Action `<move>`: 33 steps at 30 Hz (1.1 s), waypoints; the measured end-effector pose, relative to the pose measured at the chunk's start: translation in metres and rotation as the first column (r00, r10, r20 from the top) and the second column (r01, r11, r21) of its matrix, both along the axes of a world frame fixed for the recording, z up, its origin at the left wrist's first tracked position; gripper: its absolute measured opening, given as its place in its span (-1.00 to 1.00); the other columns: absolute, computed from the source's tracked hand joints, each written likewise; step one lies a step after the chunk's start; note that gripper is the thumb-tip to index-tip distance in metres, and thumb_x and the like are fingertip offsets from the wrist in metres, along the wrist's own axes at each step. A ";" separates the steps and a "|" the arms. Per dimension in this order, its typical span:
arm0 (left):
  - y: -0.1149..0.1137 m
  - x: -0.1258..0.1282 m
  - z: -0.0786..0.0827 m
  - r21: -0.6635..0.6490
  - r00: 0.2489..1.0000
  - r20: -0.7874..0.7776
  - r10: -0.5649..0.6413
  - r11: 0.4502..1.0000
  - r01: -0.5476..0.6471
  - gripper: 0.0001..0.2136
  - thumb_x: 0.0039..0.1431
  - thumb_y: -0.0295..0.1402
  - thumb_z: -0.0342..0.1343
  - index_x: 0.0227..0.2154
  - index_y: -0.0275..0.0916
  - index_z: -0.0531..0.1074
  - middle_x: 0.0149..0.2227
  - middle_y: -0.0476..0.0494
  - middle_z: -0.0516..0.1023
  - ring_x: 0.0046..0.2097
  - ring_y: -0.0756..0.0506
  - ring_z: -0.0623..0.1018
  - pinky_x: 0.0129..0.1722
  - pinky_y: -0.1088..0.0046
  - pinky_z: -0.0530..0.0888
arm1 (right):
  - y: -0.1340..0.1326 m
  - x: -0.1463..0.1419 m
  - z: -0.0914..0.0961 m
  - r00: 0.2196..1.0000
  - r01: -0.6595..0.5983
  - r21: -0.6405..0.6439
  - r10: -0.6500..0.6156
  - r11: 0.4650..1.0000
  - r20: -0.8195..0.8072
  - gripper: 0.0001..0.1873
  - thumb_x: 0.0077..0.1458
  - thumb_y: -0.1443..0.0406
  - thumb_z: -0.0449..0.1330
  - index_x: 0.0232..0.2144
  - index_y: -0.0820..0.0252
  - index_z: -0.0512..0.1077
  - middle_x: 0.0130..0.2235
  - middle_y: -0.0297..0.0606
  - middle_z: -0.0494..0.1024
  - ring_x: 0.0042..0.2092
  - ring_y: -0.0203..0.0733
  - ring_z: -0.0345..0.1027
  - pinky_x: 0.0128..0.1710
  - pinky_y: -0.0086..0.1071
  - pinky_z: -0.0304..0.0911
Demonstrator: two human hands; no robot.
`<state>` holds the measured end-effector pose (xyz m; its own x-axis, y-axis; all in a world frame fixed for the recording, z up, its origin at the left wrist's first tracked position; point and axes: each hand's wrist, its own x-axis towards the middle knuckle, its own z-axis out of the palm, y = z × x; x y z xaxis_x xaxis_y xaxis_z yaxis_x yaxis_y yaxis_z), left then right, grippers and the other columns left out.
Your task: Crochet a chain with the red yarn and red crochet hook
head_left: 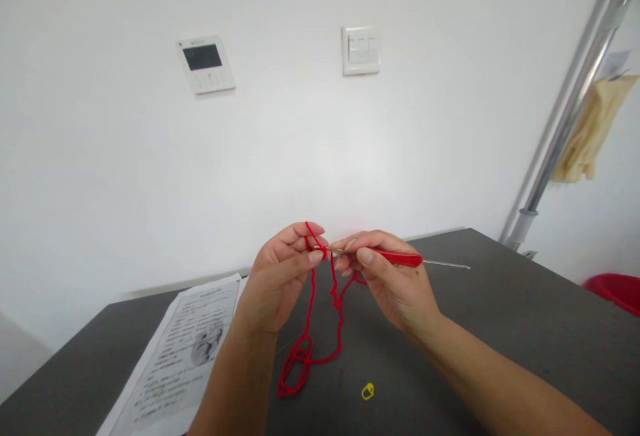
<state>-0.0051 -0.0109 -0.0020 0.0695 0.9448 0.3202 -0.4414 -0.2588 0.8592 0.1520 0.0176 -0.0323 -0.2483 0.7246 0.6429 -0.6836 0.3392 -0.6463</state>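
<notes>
My right hand grips a crochet hook by its red handle, with a thin metal shaft sticking out at each end. The left-hand tip of the hook meets a small bit of red yarn work pinched in my left hand. One strand passes over my left index finger. From between the hands the red yarn hangs down to the table, where it lies in a loose tangle of loops. A yellow stitch marker rests on the table below my right hand.
The dark grey table stands against a white wall. Printed sheets lie left of my left forearm. At the right are a metal pole, a hanging yellowish cloth and part of a red container.
</notes>
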 end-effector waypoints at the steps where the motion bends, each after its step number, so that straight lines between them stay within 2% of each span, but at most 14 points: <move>1: -0.001 0.000 0.001 -0.004 1.000 0.017 -0.024 1.000 0.025 -0.76 -0.10 -0.49 0.39 -0.30 -0.29 0.58 -0.44 -0.07 0.62 -0.39 0.01 0.57 -0.29 0.52 0.46 | 0.000 0.001 0.001 1.000 -0.009 -0.003 0.009 1.000 0.000 -0.91 0.11 0.23 0.39 -0.33 0.09 0.65 -0.27 -0.27 0.73 -0.34 -0.29 0.61 -0.29 -0.46 0.52; 8: -0.005 -0.004 0.005 -0.072 0.987 0.068 -0.147 0.986 0.152 -0.74 -0.16 -0.51 0.36 -0.31 -0.34 0.55 -0.49 -0.07 0.57 -0.43 0.02 0.53 -0.33 0.53 0.44 | 0.006 0.004 0.001 0.999 -0.048 0.093 0.049 0.994 -0.003 -0.93 0.13 0.25 0.38 -0.30 0.09 0.65 -0.26 -0.27 0.73 -0.36 -0.26 0.62 -0.33 -0.41 0.56; 13: -0.006 -0.003 0.004 -0.083 0.978 0.095 -0.186 0.978 0.194 -0.73 -0.17 -0.52 0.32 -0.30 -0.34 0.54 -0.50 -0.09 0.56 -0.44 -0.02 0.51 -0.36 0.48 0.41 | 0.010 0.009 0.001 0.998 0.035 0.251 -0.049 0.967 0.047 -0.92 0.19 0.26 0.33 -0.26 0.08 0.63 -0.26 -0.24 0.73 -0.33 -0.22 0.63 -0.32 -0.36 0.57; 15: -0.006 -0.003 0.005 -0.085 0.973 0.112 -0.204 0.973 0.214 -0.74 -0.17 -0.53 0.30 -0.31 -0.34 0.53 -0.51 -0.09 0.56 -0.43 -0.03 0.51 -0.35 0.47 0.41 | 0.013 0.016 0.004 0.982 0.110 0.416 -0.162 0.903 0.092 -0.90 0.22 0.28 0.30 -0.24 0.10 0.63 -0.24 -0.21 0.72 -0.28 -0.20 0.64 -0.25 -0.34 0.57; 18: -0.006 -0.003 0.006 -0.105 0.968 0.124 -0.217 0.967 0.230 -0.75 -0.19 -0.54 0.27 -0.34 -0.35 0.52 -0.52 -0.08 0.54 -0.44 -0.03 0.51 -0.35 0.46 0.40 | 0.016 0.029 0.012 0.915 0.143 0.713 -0.366 0.687 0.169 -0.87 0.23 0.38 0.27 -0.19 0.15 0.62 -0.18 -0.14 0.72 -0.12 -0.18 0.63 -0.09 -0.36 0.53; 20: -0.005 -0.003 0.006 -0.120 0.970 0.117 -0.212 0.967 0.226 -0.76 -0.21 -0.55 0.25 -0.36 -0.34 0.51 -0.53 -0.07 0.53 -0.45 -0.03 0.50 -0.38 0.47 0.38 | 0.017 0.035 0.016 0.894 0.103 0.794 -0.406 0.599 0.190 -0.82 0.23 0.43 0.24 -0.16 0.19 0.60 -0.14 -0.09 0.71 -0.07 -0.18 0.62 -0.06 -0.39 0.51; 21: -0.005 -0.003 0.006 -0.126 0.972 0.108 -0.208 0.967 0.221 -0.77 -0.21 -0.55 0.24 -0.37 -0.34 0.51 -0.53 -0.07 0.53 -0.45 -0.02 0.49 -0.38 0.47 0.37 | 0.017 0.037 0.016 0.898 0.094 0.793 -0.395 0.602 0.194 -0.82 0.22 0.44 0.24 -0.16 0.21 0.60 -0.15 -0.09 0.71 -0.06 -0.18 0.61 -0.05 -0.39 0.51; 22: -0.005 -0.003 0.006 -0.131 0.974 0.098 -0.205 0.967 0.217 -0.77 -0.22 -0.55 0.24 -0.38 -0.34 0.51 -0.54 -0.07 0.52 -0.46 -0.02 0.48 -0.39 0.48 0.36 | 0.017 0.037 0.016 0.910 0.091 0.758 -0.363 0.645 0.200 -0.84 0.22 0.43 0.26 -0.17 0.21 0.61 -0.17 -0.09 0.71 -0.08 -0.18 0.62 -0.06 -0.39 0.51; 25: -0.007 -0.002 0.007 -0.140 0.976 0.075 -0.205 0.967 0.214 -0.78 -0.24 -0.54 0.24 -0.40 -0.34 0.50 -0.55 -0.07 0.52 -0.48 0.00 0.46 -0.42 0.50 0.32 | 0.014 0.032 0.013 0.961 0.024 0.458 -0.147 0.889 0.236 -0.91 0.20 0.36 0.31 -0.24 0.20 0.62 -0.25 -0.15 0.72 -0.22 -0.18 0.65 -0.18 -0.39 0.56; 27: -0.008 -0.001 0.008 -0.144 0.975 0.070 -0.209 0.965 0.218 -0.78 -0.25 -0.54 0.24 -0.41 -0.34 0.50 -0.55 -0.07 0.52 -0.49 0.00 0.45 -0.42 0.51 0.32 | 0.012 0.028 0.011 0.971 -0.067 0.235 0.009 0.970 0.240 -0.91 0.20 0.30 0.32 -0.26 0.20 0.61 -0.29 -0.19 0.72 -0.31 -0.18 0.65 -0.28 -0.39 0.58; 28: -0.008 -0.001 0.009 -0.145 0.975 0.072 -0.212 0.965 0.220 -0.78 -0.24 -0.54 0.24 -0.41 -0.34 0.50 -0.56 -0.07 0.51 -0.49 0.00 0.45 -0.42 0.50 0.32 | 0.011 0.028 0.010 0.970 -0.090 0.188 0.043 0.978 0.241 -0.90 0.20 0.28 0.32 -0.26 0.20 0.61 -0.30 -0.19 0.72 -0.33 -0.19 0.65 -0.31 -0.39 0.58; 30: -0.007 -0.001 0.009 -0.148 0.972 0.084 -0.221 0.961 0.232 -0.79 -0.23 -0.54 0.22 -0.41 -0.34 0.50 -0.57 -0.06 0.50 -0.49 -0.01 0.46 -0.40 0.49 0.33 | 0.011 0.030 0.012 0.964 -0.054 0.290 -0.026 0.956 0.266 -0.92 0.21 0.32 0.30 -0.27 0.21 0.60 -0.29 -0.18 0.71 -0.29 -0.19 0.65 -0.26 -0.40 0.57; 31: -0.007 -0.002 0.009 -0.151 0.969 0.093 -0.228 0.959 0.241 -0.80 -0.23 -0.54 0.21 -0.41 -0.34 0.50 -0.58 -0.06 0.49 -0.49 -0.02 0.46 -0.40 0.48 0.34 | 0.011 0.032 0.014 0.952 -0.012 0.410 -0.114 0.912 0.282 -0.93 0.22 0.36 0.29 -0.26 0.22 0.60 -0.26 -0.16 0.71 -0.24 -0.20 0.65 -0.21 -0.40 0.56; 33: -0.004 -0.003 0.008 -0.165 0.965 0.108 -0.239 0.953 0.254 -0.81 -0.23 -0.53 0.20 -0.42 -0.34 0.49 -0.59 -0.06 0.48 -0.49 -0.02 0.45 -0.41 0.47 0.33 | 0.012 0.039 0.019 0.902 0.049 0.681 -0.325 0.731 0.284 -0.87 0.21 0.46 0.26 -0.21 0.25 0.59 -0.20 -0.10 0.71 -0.11 -0.20 0.62 -0.07 -0.41 0.51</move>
<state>-0.0079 -0.0151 0.0057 0.2868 0.9435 0.1660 -0.5462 0.0188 0.8374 0.1907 0.0293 -0.0135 -0.4638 0.2244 0.8570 -0.3230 0.8580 -0.3995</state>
